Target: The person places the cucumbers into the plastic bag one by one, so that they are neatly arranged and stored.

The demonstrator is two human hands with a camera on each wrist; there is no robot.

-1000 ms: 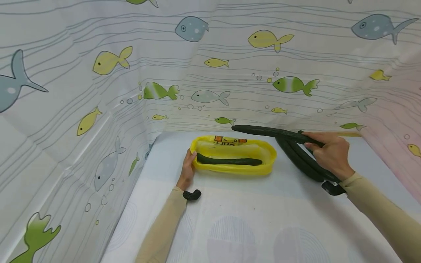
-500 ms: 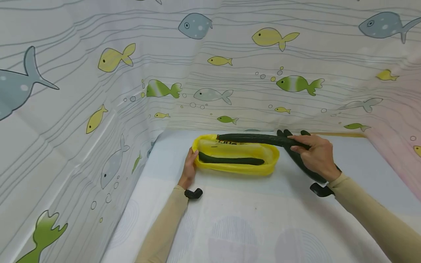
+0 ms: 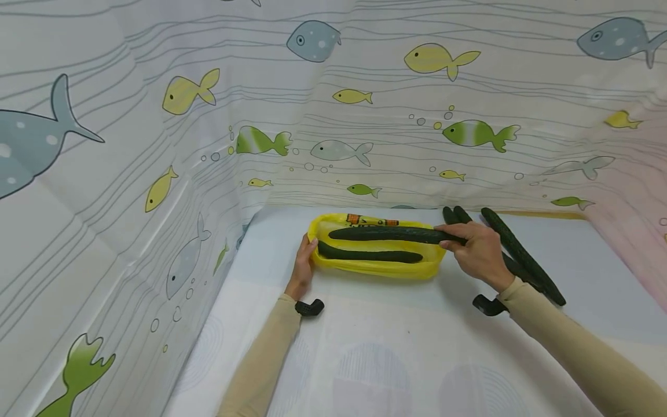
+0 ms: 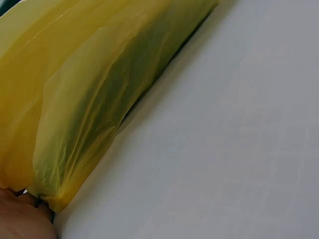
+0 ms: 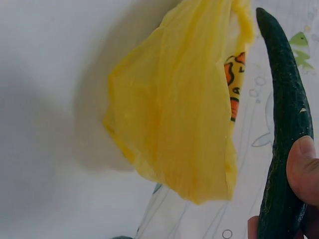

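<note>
A yellow plastic bag [image 3: 380, 271] lies on the table with its mouth spread wide, and one cucumber [image 3: 370, 255] lies inside along the front wall. My left hand [image 3: 302, 267] holds the bag's left end, thumb over the rim. In the left wrist view a dark long shape shows through the bag's side [image 4: 104, 104]. My right hand [image 3: 478, 249] grips a second cucumber [image 3: 383, 233] by its right end, holding it level over the bag's mouth. In the right wrist view that held cucumber [image 5: 286, 94] stands apart from the bag [image 5: 169, 114].
Several more cucumbers [image 3: 521, 255] lie slantwise on the white table [image 3: 406, 336] right of the bag, partly hidden behind my right hand and forearm. A fish-patterned sheet [image 3: 385, 133] rises behind the table and at both sides.
My right hand has moved left and brought the held cucumber from beyond the bag's upper right to over its mouth. More of the loose cucumbers now shows. My left hand stays on the bag.
</note>
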